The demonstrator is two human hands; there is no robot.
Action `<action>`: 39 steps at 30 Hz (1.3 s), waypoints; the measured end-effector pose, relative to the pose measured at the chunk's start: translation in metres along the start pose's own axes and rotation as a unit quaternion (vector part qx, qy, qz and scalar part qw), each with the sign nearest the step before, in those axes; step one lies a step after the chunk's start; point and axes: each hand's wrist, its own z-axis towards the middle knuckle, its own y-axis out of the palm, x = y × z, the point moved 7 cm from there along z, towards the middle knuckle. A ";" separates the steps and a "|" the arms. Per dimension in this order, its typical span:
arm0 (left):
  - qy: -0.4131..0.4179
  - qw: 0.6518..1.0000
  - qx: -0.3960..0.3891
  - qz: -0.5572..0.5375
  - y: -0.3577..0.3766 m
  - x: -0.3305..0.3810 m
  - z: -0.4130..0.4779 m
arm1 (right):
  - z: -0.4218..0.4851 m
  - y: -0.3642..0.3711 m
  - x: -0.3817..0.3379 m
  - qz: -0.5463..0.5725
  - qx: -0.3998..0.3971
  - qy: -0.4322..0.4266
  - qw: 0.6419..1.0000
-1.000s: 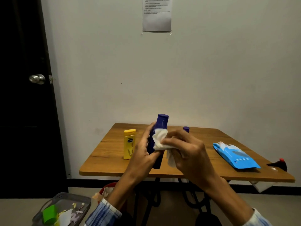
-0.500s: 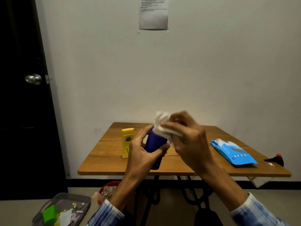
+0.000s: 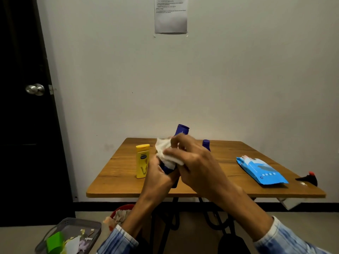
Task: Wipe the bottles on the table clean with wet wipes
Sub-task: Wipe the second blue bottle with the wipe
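My left hand [image 3: 159,176] grips the lower body of a dark blue bottle [image 3: 181,130], held tilted above the wooden table [image 3: 117,186]. My right hand [image 3: 194,160] holds a white wet wipe [image 3: 165,153] wrapped against the bottle's middle; only the cap and a bit of the base show. A yellow bottle [image 3: 142,161] stands upright on the table to the left. A second blue bottle [image 3: 205,144] stands behind my right hand, mostly hidden.
A blue pack of wet wipes [image 3: 260,169] lies on the table's right side, with a small black and red object [image 3: 308,178] near the right edge. On the floor sit a grey basket [image 3: 69,235] of scraps and a red bin [image 3: 122,212].
My right hand has brought the wipe down from the bottle's cap to its middle, so the cap shows again. My left hand keeps its grip on the bottle.
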 end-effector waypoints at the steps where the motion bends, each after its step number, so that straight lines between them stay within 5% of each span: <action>1: 0.000 1.000 0.002 0.001 -0.001 0.001 0.000 | 0.000 -0.002 0.003 0.010 0.001 -0.001 1.000; 5: 0.029 0.999 -0.019 0.036 0.005 0.001 0.005 | 0.009 -0.032 0.035 0.035 0.122 0.114 0.985; 10: 0.022 0.998 -0.003 0.052 0.002 0.000 0.001 | 0.005 -0.007 -0.003 0.010 -0.022 0.025 0.999; 14: 0.055 0.995 -0.004 0.079 0.005 0.007 0.006 | 0.017 -0.038 0.029 0.046 0.122 0.118 0.984; 19: -0.003 0.997 0.001 -0.073 -0.003 0.000 0.000 | -0.003 -0.007 0.004 0.058 0.009 0.036 0.998; 24: -0.040 0.969 -0.061 -0.235 0.006 0.008 0.003 | 0.000 -0.036 0.049 0.148 0.167 0.134 0.965; 30: -0.081 0.967 0.032 -0.241 -0.013 0.005 0.008 | -0.017 -0.012 0.018 0.085 0.067 0.001 0.994; 35: -0.111 0.959 -0.046 -0.258 0.009 0.011 0.002 | 0.003 -0.038 0.044 0.170 0.197 0.120 0.958; 39: -0.114 0.962 0.018 -0.249 -0.006 0.006 0.005 | -0.008 -0.009 0.008 0.052 0.070 -0.002 0.996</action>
